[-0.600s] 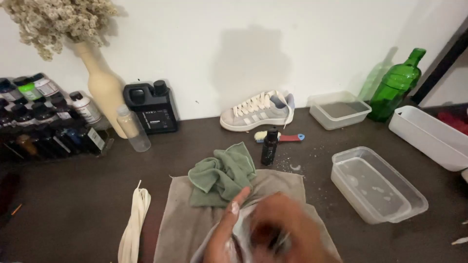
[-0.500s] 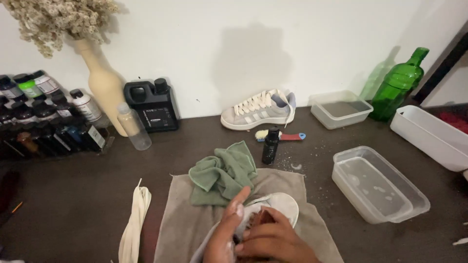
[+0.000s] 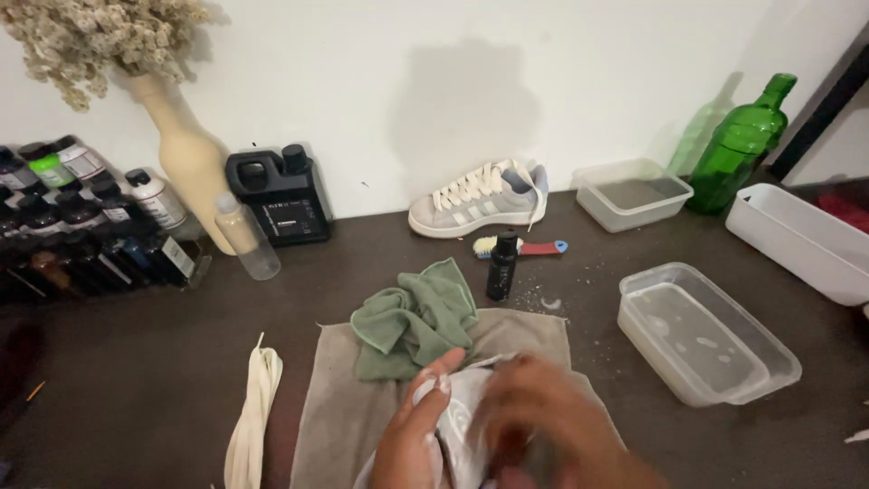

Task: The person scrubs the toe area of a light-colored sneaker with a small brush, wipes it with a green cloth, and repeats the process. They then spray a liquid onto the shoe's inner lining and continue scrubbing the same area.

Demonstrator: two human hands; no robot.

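Head view shows the left hand (image 3: 412,435) wrapped around the side of a pale grey-white shoe (image 3: 462,417), thumb up along its edge and the skin flecked with white foam; the shoe sits low in the frame, on a grey-brown towel (image 3: 339,407) spread on the dark brown table (image 3: 136,362). Over the shoe, the right hand (image 3: 543,421) is a blur; its fingers look curled, perhaps around something dark, but I cannot tell what it holds or how far it is closed. Judging from this, the risk lies in the grip: foam on the left hand could let the shoe slide or twist under a hard stroke. A wide sweep could also knock over the small upright black bottle (image 3: 502,264) just behind the towel. Touching the towel's far edge lies a crumpled green cloth (image 3: 412,317), and to its left a bundle of cream shoelaces (image 3: 249,421). Right of the towel stands a clear plastic tub (image 3: 706,335), wet inside. Further back, a matching grey sneaker with white laces (image 3: 480,206) rests against the wall, with a red-handled brush (image 3: 525,246) before it, a second clear tub (image 3: 634,192), a green glass bottle (image 3: 738,145), a black jug (image 3: 281,195) and a beige vase (image 3: 190,158).
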